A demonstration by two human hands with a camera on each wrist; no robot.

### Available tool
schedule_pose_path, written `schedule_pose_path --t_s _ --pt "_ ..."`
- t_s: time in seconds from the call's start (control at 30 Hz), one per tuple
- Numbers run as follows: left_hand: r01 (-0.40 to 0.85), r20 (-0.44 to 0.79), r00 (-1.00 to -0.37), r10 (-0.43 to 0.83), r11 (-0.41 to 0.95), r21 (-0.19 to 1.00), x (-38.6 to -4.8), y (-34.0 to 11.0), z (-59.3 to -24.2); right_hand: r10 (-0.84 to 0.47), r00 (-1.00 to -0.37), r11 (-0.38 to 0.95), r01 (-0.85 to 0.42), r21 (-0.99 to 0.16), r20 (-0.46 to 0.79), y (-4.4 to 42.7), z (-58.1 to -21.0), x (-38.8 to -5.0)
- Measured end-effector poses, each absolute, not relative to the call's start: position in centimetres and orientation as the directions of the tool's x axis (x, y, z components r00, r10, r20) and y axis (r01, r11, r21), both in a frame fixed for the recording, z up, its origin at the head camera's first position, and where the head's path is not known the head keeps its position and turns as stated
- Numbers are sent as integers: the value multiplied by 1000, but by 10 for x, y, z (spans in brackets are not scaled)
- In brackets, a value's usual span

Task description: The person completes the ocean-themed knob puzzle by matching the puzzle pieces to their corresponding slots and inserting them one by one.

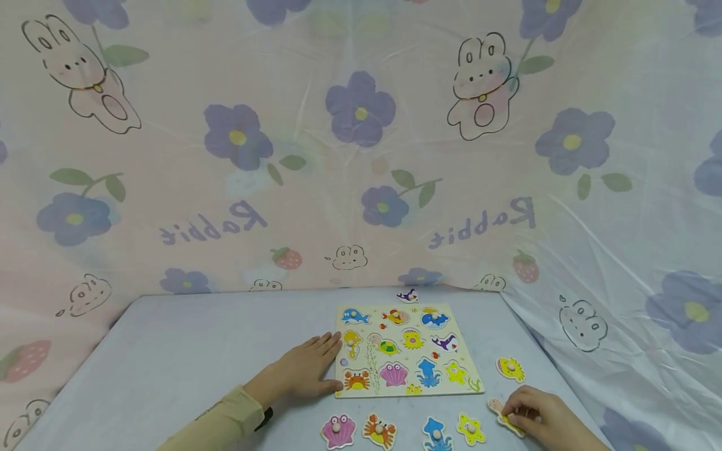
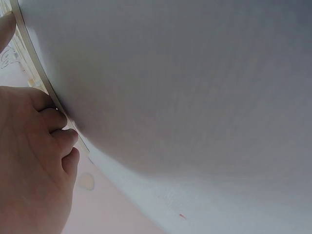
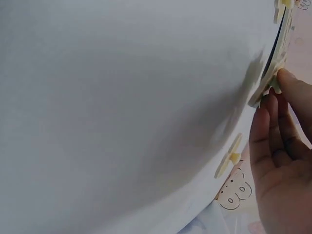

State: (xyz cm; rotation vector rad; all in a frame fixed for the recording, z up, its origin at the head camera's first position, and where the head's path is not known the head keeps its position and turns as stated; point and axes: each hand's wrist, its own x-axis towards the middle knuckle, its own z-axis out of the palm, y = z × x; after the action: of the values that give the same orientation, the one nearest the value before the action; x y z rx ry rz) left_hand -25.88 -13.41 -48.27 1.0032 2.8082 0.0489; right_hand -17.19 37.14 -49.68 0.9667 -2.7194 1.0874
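Observation:
My left hand point(image 1: 307, 369) lies palm down with fingers extended, its fingertips and thumb touching the left edge of a wooden sea-animal puzzle board point(image 1: 361, 396). In the left wrist view, the fingers meet the board's thin edge point(image 2: 36, 63). Off the board's lower right corner, my right hand point(image 1: 536, 413) pinches a turtle puzzle piece point(image 1: 495, 406), whose pale head sticks out past the fingers. The right wrist view shows that piece point(image 3: 263, 92) tilted edge-on, thumb and fingers at its knob. Just above this hand sits a yellow octopus piece point(image 1: 510, 369).
In front of the board lie a pink shell piece point(image 1: 344, 437), a crab piece point(image 1: 372, 427), a blue squid piece point(image 1: 433, 426) and a yellow star piece point(image 1: 467, 437). A purple dolphin piece point(image 1: 407, 295) lies beyond the board's far edge. A printed curtain point(image 1: 304, 207) hangs behind the table.

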Motion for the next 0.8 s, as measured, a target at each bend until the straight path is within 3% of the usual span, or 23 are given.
schedule_pose_path --t_s 0.23,0.53,0.8 --pt "625 -146 -762 631 775 88 -260 -135 -485 -478 -805 578 -590 -563 353 356 -488 -174" --pt "631 -140 -758 637 771 86 -260 -136 -487 -392 -875 627 -480 -613 284 327 -472 -185" --pt "641 -134 -753 645 764 79 -262 -136 -487 -411 -824 590 -567 -575 391 305 -471 -201"
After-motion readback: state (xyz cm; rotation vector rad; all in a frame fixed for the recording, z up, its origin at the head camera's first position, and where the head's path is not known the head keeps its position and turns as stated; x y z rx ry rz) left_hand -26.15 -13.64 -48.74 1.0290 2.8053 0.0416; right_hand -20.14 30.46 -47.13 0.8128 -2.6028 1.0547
